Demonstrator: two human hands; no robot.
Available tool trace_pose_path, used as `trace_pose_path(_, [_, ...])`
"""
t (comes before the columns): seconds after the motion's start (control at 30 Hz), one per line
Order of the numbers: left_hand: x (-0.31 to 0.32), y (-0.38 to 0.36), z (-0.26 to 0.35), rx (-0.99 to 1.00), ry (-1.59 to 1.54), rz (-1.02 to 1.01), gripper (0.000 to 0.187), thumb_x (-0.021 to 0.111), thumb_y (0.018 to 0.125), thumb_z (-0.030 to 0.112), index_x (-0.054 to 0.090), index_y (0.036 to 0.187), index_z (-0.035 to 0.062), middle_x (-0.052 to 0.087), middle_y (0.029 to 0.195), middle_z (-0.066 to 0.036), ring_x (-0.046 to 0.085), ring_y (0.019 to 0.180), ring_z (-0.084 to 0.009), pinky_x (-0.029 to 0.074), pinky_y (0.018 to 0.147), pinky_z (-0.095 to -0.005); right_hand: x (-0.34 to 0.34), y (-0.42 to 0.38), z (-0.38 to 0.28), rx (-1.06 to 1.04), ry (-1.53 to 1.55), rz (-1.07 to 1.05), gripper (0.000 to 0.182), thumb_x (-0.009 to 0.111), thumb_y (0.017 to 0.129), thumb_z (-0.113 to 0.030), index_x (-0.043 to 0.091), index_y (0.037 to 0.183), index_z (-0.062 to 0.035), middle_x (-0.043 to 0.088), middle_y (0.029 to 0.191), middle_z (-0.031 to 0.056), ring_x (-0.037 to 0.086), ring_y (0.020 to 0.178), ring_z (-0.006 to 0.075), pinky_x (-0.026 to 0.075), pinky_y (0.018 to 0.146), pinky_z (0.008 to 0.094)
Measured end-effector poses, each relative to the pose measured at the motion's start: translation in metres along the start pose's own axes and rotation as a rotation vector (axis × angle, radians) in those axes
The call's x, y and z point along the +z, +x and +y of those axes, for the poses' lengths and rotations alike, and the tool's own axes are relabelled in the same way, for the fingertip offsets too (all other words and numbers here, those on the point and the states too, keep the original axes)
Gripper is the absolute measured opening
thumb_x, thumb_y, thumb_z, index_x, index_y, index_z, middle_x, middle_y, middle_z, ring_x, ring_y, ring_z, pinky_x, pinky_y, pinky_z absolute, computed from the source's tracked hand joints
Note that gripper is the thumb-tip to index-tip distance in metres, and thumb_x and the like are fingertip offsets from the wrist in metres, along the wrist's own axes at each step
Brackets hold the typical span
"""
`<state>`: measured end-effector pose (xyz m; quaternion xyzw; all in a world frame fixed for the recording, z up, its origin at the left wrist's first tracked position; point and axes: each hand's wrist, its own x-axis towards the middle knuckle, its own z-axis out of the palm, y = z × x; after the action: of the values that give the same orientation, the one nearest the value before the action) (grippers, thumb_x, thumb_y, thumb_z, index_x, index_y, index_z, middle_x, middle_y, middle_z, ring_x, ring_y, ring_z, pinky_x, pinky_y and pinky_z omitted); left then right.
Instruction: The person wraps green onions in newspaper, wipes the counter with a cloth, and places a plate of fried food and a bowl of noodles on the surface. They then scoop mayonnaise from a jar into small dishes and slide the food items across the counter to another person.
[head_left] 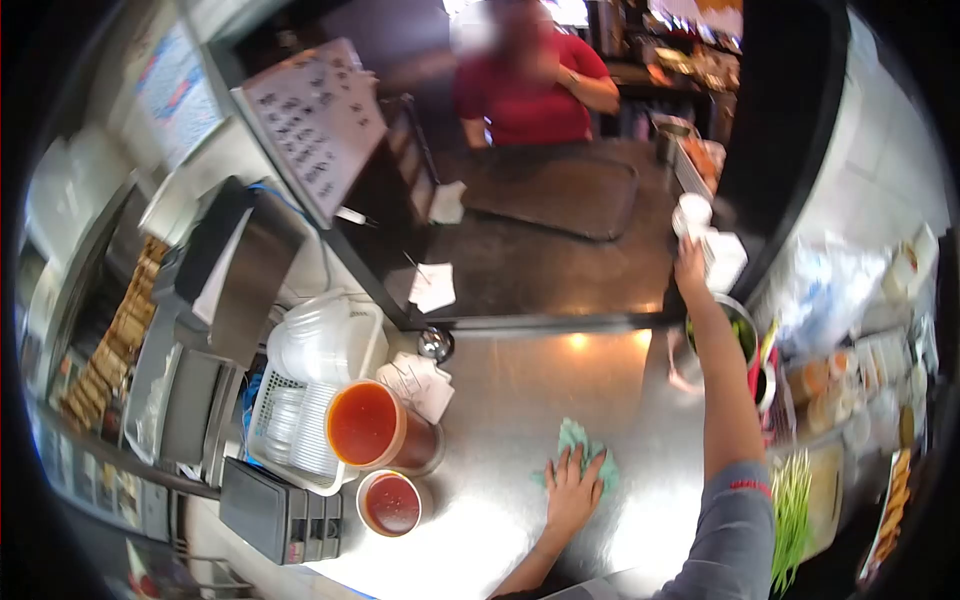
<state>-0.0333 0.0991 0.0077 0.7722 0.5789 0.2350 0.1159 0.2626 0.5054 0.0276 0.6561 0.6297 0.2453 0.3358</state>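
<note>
My left hand (575,495) presses down on a crumpled green cloth (572,436) on the steel counter (500,375), fingers spread over its folds. My right arm stretches forward over the counter's right side. At its end, my right hand (690,268) is closed at the base of a white round container (692,213), fingers drawn together and a little blurred. Beside that hand stands a white squarish container (724,260). Left of the cloth are a large tub of orange-red sauce (363,424) and a smaller cup of red sauce (391,503).
A white basket (376,350) holds clear plastic lids. A dark tray (560,195) lies on the pass shelf, with a person in a red shirt (530,90) behind it. At right are a metal pot with greens (740,335), chopped green stalks (792,515) and jars (845,385).
</note>
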Motion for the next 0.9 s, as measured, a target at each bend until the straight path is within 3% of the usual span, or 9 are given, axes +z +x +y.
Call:
trace_pose_path(0.1, [0.000, 0.000, 0.001, 0.005, 0.045, -0.043, 0.049, 0.053, 0.084, 0.027, 0.040, 0.131, 0.0207, 0.034, 0.134, -0.014, 0.028, 0.127, -0.0336, 0.020, 0.101, -0.0582, -0.018, -0.026, 0.005, -0.027, -0.112, -0.020, 0.042, 0.033, 0.092, -0.038, 0.049, 0.128, -0.0225, 0.019, 0.148, 0.0059, 0.008, 0.137, 0.0319, 0.008, 0.106, 0.0558])
trace_pose_path(0.2, [0.001, 0.000, 0.002, 0.014, 0.042, -0.035, 0.046, 0.052, 0.084, 0.023, 0.043, 0.128, 0.0161, 0.034, 0.133, -0.017, 0.028, 0.126, -0.0363, 0.017, 0.102, -0.0590, -0.039, -0.035, 0.011, -0.084, -0.118, -0.131, 0.048, 0.031, 0.094, -0.033, 0.033, 0.138, -0.0133, 0.018, 0.148, 0.0073, 0.008, 0.138, 0.0282, 0.004, 0.107, 0.0571])
trace_pose_path(0.4, [0.002, -0.001, 0.002, 0.030, 0.036, -0.019, 0.046, 0.052, 0.084, 0.023, 0.043, 0.128, 0.0155, 0.033, 0.133, -0.018, 0.027, 0.127, -0.0363, 0.017, 0.101, -0.0590, -0.064, -0.085, 0.042, 0.455, 0.377, 0.628, 0.051, 0.041, 0.087, -0.018, 0.034, 0.133, 0.0026, 0.029, 0.143, 0.0147, 0.021, 0.135, 0.0261, 0.013, 0.108, 0.0500])
trace_pose_path(0.53, [0.005, -0.003, 0.000, 0.036, 0.070, -0.012, 0.045, 0.050, 0.087, 0.025, 0.041, 0.130, 0.0168, 0.034, 0.134, -0.017, 0.027, 0.127, -0.0348, 0.018, 0.102, -0.0582, -0.028, -0.083, 0.045, 0.591, 0.767, 0.610, 0.048, 0.041, 0.086, -0.014, 0.037, 0.131, 0.0014, 0.037, 0.138, 0.0168, 0.030, 0.131, 0.0260, 0.023, 0.104, 0.0484])
trace_pose_path(0.63, [0.004, -0.005, 0.001, 0.043, 0.049, 0.006, 0.045, 0.049, 0.087, 0.025, 0.041, 0.130, 0.0169, 0.035, 0.133, -0.017, 0.027, 0.127, -0.0350, 0.016, 0.102, -0.0582, -0.028, -0.079, 0.066, 0.499, 1.046, 0.572, 0.038, 0.052, 0.083, -0.017, 0.050, 0.115, 0.0025, 0.044, 0.129, 0.0178, 0.039, 0.123, 0.0270, 0.028, 0.101, 0.0501])
trace_pose_path(0.7, [0.004, -0.006, 0.000, 0.039, 0.044, 0.013, 0.045, 0.049, 0.087, 0.025, 0.041, 0.130, 0.0168, 0.035, 0.133, -0.017, 0.026, 0.127, -0.0350, 0.015, 0.103, -0.0581, -0.035, -0.068, 0.078, 0.518, 1.069, 0.544, 0.015, 0.054, 0.080, -0.013, 0.064, 0.087, -0.0036, 0.063, 0.094, 0.0190, 0.061, 0.090, 0.0318, 0.048, 0.080, 0.0432])
trace_pose_path(0.73, [0.006, -0.006, 0.001, 0.044, 0.036, 0.013, 0.045, 0.049, 0.087, 0.025, 0.041, 0.130, 0.0168, 0.035, 0.133, -0.017, 0.026, 0.128, -0.0350, 0.015, 0.103, -0.0581, -0.044, -0.073, 0.082, 0.563, 1.060, 0.610, 0.013, 0.053, 0.078, -0.010, 0.065, 0.080, -0.0041, 0.065, 0.081, 0.0180, 0.064, 0.077, 0.0338, 0.051, 0.070, 0.0414])
trace_pose_path(0.83, [0.012, -0.008, -0.002, 0.059, 0.087, 0.030, 0.046, 0.052, 0.084, 0.024, 0.042, 0.128, 0.0151, 0.033, 0.134, -0.017, 0.025, 0.128, -0.0356, 0.015, 0.103, -0.0568, -0.064, -0.096, 0.094, 0.614, 1.179, 0.657, 0.012, 0.049, 0.077, -0.002, 0.061, 0.078, 0.0000, 0.063, 0.081, 0.0219, 0.063, 0.077, 0.0374, 0.052, 0.069, 0.0446])
trace_pose_path(0.9, [0.013, -0.007, -0.003, 0.065, 0.083, 0.024, 0.046, 0.051, 0.085, 0.026, 0.042, 0.129, 0.0152, 0.034, 0.134, -0.016, 0.025, 0.128, -0.0344, 0.015, 0.104, -0.0564, -0.077, -0.105, 0.086, 0.592, 1.084, 0.879, 0.012, 0.051, 0.079, -0.007, 0.059, 0.079, 0.0016, 0.062, 0.076, 0.0212, 0.062, 0.071, 0.0363, 0.050, 0.063, 0.0446])
